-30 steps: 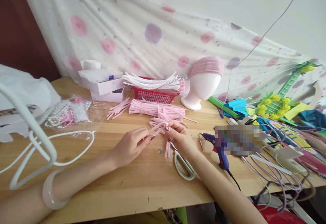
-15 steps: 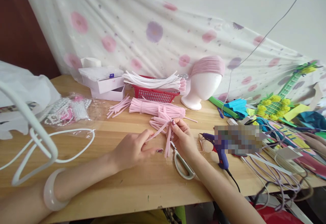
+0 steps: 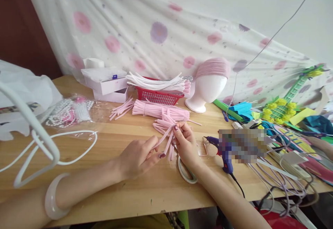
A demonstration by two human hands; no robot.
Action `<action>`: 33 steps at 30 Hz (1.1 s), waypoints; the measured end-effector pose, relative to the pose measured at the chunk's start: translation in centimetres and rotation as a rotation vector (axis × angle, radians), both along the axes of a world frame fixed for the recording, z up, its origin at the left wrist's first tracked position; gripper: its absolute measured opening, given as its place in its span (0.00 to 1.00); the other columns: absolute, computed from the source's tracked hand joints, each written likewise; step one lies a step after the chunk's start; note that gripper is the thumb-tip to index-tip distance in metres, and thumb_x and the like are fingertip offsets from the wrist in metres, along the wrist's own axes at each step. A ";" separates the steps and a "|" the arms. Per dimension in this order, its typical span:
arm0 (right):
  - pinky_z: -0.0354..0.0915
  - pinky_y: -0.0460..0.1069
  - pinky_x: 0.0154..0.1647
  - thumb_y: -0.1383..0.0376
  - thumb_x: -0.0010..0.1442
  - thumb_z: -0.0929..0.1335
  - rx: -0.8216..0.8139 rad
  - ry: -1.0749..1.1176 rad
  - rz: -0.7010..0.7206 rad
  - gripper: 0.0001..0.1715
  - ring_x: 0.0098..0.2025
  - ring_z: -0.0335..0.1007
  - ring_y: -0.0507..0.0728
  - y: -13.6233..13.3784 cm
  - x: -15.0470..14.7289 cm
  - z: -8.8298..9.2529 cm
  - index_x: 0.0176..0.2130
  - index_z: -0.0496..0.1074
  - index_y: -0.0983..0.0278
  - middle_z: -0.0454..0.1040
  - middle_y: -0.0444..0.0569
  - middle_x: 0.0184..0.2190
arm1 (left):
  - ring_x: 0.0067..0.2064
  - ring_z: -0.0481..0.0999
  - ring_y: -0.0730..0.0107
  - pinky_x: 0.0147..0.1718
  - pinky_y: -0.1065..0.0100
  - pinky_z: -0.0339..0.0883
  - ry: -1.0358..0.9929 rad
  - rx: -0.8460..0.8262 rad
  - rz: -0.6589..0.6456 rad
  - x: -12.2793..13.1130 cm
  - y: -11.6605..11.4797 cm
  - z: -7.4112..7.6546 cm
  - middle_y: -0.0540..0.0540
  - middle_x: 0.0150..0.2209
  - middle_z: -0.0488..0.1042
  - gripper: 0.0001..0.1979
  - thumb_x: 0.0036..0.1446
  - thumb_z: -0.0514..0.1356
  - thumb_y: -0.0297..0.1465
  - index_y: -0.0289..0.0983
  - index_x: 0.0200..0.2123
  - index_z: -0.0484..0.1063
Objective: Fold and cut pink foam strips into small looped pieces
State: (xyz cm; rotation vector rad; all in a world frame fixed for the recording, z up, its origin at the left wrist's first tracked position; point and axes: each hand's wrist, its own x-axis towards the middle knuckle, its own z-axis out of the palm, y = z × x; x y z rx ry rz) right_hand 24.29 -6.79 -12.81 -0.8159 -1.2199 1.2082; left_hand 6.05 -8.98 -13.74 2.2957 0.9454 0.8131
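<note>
My right hand pinches pink pipe cleaners between thumb and fingers, above the middle of the table. Their lower ends hang down and slant toward the left. My left hand, with a pale bangle on the wrist, grips the lower ends, one near the curled index finger and another at the thumb tip. Just behind my hands lies a small pile of short pink pipe cleaners. Scissors rest under my right wrist, their blades mostly hidden.
Farther back lie a tied pink bundle and a red basket of white and pink stems. A foam head stands behind. A glue gun and tangled cables are to the right, a white looped stand to the left.
My left thumb has come up to the end of a second pipe cleaner and pulled it leftward. My right hand has shifted slightly left and now covers more of the scissors.
</note>
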 end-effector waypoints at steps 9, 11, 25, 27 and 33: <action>0.49 0.43 0.19 0.54 0.55 0.72 -0.068 0.037 0.006 0.17 0.18 0.50 0.46 0.1 -0.1 0.1 0.31 0.64 0.61 0.59 0.36 0.20 | 0.28 0.66 0.72 0.29 0.70 0.58 -0.308 -0.491 -0.059 0.7 0.0 0.4 0.53 0.24 0.67 0.15 0.63 0.51 0.43 0.38 0.30 0.64; 0.49 0.43 0.18 0.55 0.54 0.73 -0.074 0.063 -0.004 0.17 0.18 0.49 0.45 0.2 -0.1 0.0 0.31 0.64 0.61 0.59 0.36 0.20 | 0.27 0.64 0.73 0.27 0.71 0.57 -0.366 -0.592 -0.104 0.8 0.1 0.6 0.53 0.24 0.67 0.18 0.61 0.53 0.47 0.37 0.33 0.66; 0.57 0.45 0.26 0.56 0.47 0.76 -0.131 0.184 0.025 0.18 0.23 0.52 0.48 -0.3 -0.2 0.9 0.29 0.68 0.61 0.62 0.39 0.23 | 0.15 0.47 0.80 0.14 0.74 0.40 -0.569 -0.944 -0.145 0.7 0.6 0.3 0.54 0.15 0.66 0.21 0.59 0.53 0.49 0.35 0.30 0.69; 0.56 0.45 0.25 0.56 0.47 0.76 -0.117 0.182 0.022 0.18 0.22 0.51 0.48 -0.3 -0.1 1.0 0.29 0.67 0.61 0.61 0.39 0.23 | 0.15 0.47 0.80 0.14 0.74 0.41 -0.570 -0.949 -0.164 0.8 0.6 0.2 0.53 0.15 0.67 0.21 0.59 0.52 0.48 0.35 0.30 0.69; 0.51 0.43 0.22 0.55 0.46 0.77 -0.124 0.159 0.002 0.19 0.21 0.51 0.47 -0.1 -0.1 0.8 0.28 0.67 0.62 0.62 0.38 0.21 | 0.17 0.47 0.81 0.15 0.74 0.43 -0.567 -0.967 -0.184 1.0 0.2 0.0 0.53 0.21 0.69 0.21 0.58 0.54 0.50 0.35 0.34 0.69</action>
